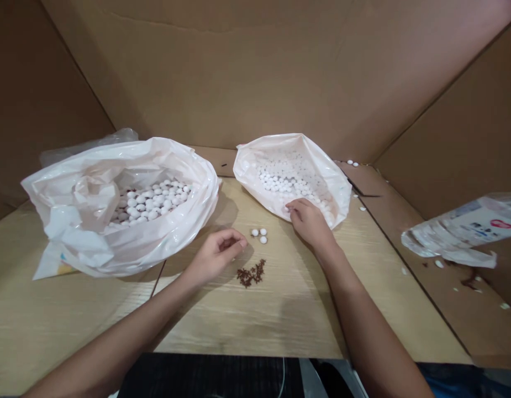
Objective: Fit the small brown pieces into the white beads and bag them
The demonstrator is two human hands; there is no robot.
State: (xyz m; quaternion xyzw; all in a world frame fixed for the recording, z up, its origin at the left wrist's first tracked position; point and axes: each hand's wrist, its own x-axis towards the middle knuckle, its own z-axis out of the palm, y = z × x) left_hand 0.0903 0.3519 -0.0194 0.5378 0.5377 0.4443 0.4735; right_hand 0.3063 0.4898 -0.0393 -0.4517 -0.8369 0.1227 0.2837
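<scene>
Now, left hand [220, 251]: resting on the tabletop [280, 315], palm turned inward.
Left fingers [237, 241]: curled loosely, thumb drawn up against the forefinger; cannot tell whether anything is pinched there.
Three loose pellets [259, 235]: white, clustered on the wood just beside the left fingertips, to their right, not touched.
Right hand [309, 221]: palm down at the mouth of the small bag [321, 166], wrist on the table.
Right fingers [294, 209]: bent and held close together, tips touching the white pellets [280, 179] at the near lip of the bag; grip on any single pellet not discernible.
Brown bits [251, 273]: small dark heap on the wood, near the left hand, between both forearms, apart from the three pellets.
Large bag [93, 237]: open, left of the left hand, holding more white pellets with a few dark specks.
Clear wrapper [462, 229]: crumpled, far right, well apart from the right hand.
Cardboard walls [255, 72]: standing around the table.
</scene>
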